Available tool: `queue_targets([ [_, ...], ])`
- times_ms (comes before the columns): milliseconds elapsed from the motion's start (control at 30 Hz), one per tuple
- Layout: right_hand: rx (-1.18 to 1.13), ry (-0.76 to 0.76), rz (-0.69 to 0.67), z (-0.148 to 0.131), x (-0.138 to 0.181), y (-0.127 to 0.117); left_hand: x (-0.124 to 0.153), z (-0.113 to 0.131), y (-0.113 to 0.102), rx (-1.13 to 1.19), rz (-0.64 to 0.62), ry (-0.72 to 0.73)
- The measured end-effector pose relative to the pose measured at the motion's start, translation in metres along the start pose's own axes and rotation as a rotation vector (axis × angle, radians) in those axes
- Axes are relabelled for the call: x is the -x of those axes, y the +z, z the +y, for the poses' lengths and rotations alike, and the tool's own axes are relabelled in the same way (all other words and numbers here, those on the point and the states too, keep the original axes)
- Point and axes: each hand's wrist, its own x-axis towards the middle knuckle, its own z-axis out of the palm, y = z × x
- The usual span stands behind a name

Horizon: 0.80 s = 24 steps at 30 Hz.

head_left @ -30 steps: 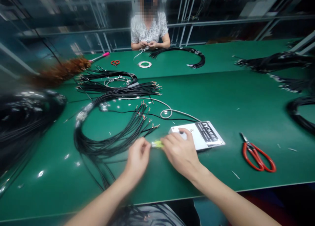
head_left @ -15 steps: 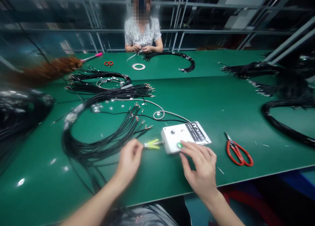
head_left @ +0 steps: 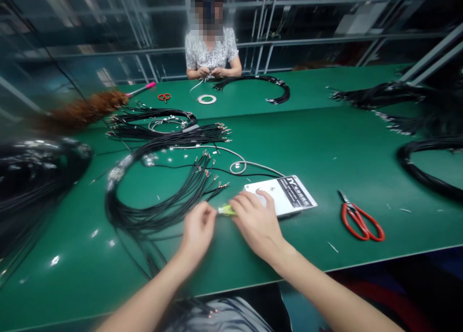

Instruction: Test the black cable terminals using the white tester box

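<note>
My left hand [head_left: 198,228] is closed in a pinch at the left end of a small yellow-green clip [head_left: 226,210]. A thin black cable runs into that hand, its tip hidden by the fingers. My right hand [head_left: 257,221] lies bent over the clip's right side, fingers closed on it and partly covering it. Just behind the right hand is a white box [head_left: 285,197] with a black printed label; the hand hides its left front part. Left of my hands curves a bundle of black cables [head_left: 144,211] with bare copper-coloured ends.
Red-handled cutters [head_left: 361,221] lie to the right on the green table [head_left: 307,144]. More black cable bundles [head_left: 430,168] sit at right and far left. Across the table a person [head_left: 212,52] works beside a white ring [head_left: 207,99]. A brown duster [head_left: 90,107] lies back left.
My right hand has moved left from the box's green-lit button onto the yellow-green clip. My left hand stays pinched at the clip's end. The whole view has shifted slightly.
</note>
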Motion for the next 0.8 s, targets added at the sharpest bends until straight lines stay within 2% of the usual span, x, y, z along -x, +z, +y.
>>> queue_targets([
  [233, 0.072, -0.072, -0.023, 0.0076, -0.0114, 0.0059, 0.0005, 0.0006, -0.0012, -0.016, 0.015, -0.003],
  [800, 0.065, -0.037, -0.016, 0.0044, -0.0101, 0.0083, 0.0026, 0.0027, 0.0016, -0.085, 0.025, 0.071],
])
